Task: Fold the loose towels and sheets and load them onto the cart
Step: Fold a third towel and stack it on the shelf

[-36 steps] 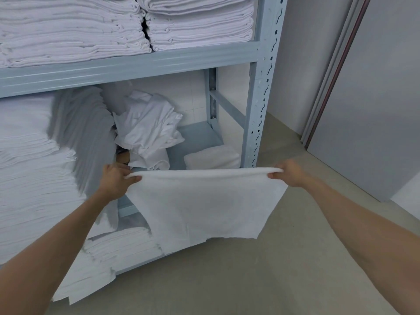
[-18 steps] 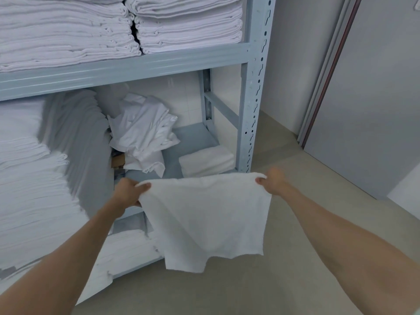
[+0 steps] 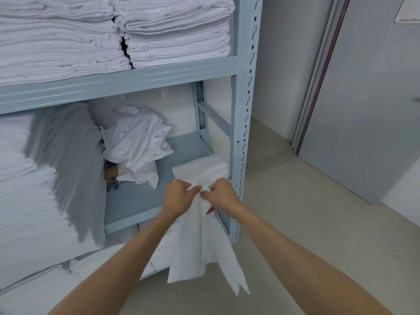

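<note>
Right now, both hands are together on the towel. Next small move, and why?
Probably take both top corners in one hand and run the other down to straighten the fold. The left hand and right hand pinch the towel side by side, so it is halved, but its lower edges hang uneven.

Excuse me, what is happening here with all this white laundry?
A person is folding a white towel in front of a grey metal shelf rack. The left hand and the right hand pinch its top corners together, so it hangs doubled between them. Behind it, a small folded towel and a crumpled sheet lie on the middle shelf. Folded stacks fill the upper shelf.
</note>
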A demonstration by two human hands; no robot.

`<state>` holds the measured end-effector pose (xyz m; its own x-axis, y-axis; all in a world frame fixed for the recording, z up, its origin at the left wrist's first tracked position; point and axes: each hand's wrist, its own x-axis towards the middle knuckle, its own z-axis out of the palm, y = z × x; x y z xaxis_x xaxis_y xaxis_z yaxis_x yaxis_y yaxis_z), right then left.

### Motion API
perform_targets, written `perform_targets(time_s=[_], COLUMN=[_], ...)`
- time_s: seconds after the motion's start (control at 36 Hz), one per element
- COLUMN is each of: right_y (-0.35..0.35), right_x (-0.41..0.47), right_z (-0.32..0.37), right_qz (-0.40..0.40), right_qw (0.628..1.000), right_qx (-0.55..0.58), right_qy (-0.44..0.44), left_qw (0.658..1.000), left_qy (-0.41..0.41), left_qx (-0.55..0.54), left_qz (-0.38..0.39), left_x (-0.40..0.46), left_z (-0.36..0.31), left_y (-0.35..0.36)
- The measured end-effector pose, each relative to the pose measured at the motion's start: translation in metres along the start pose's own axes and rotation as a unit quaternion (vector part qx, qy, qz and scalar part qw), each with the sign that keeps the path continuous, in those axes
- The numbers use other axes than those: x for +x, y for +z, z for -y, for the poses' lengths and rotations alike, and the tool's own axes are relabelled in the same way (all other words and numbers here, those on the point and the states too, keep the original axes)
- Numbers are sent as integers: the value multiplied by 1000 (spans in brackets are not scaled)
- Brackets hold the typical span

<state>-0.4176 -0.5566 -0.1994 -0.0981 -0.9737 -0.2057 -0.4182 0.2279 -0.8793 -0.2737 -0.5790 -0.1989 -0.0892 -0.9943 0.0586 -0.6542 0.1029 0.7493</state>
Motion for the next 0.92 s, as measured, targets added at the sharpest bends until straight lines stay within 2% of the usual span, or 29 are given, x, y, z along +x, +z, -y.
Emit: perform_targets(time_s=[0.19, 0.33, 0.39, 0.44, 0.61, 0.69, 0.86, 0.92], right_y=[-7, -18, -21, -22, -21, -24, -35, -39], right_x=[-7, -12, -13, -13, -12, -15, -13, -10], right_z=[-6, -9, -15, -25, -51, -52, -55, -58], right_qz=[37, 73, 86, 73, -72, -112, -155, -155], right_qw=[987, 946, 941, 953, 986, 987, 977, 972], right_qx=[152, 307, 323, 294, 133, 46, -53, -71], right_qy=[37, 73, 54, 21, -69, -109, -137, -162], left_qw=[1000, 999, 999, 998, 994, 991, 982, 981], left_qy=[5, 37, 39, 42, 58, 78, 114, 114], left_qx=[-15, 3, -2, -8, -50, -47, 51, 50], left_qz=[13, 18, 28, 45, 82, 101, 145, 149], left_x=[-4, -6, -5, -5, -16, -21, -20, -21], left_z=[-6, -11, -15, -19, -33, -39, -44, -41], left_y=[13, 21, 20, 21, 19, 18, 13, 13])
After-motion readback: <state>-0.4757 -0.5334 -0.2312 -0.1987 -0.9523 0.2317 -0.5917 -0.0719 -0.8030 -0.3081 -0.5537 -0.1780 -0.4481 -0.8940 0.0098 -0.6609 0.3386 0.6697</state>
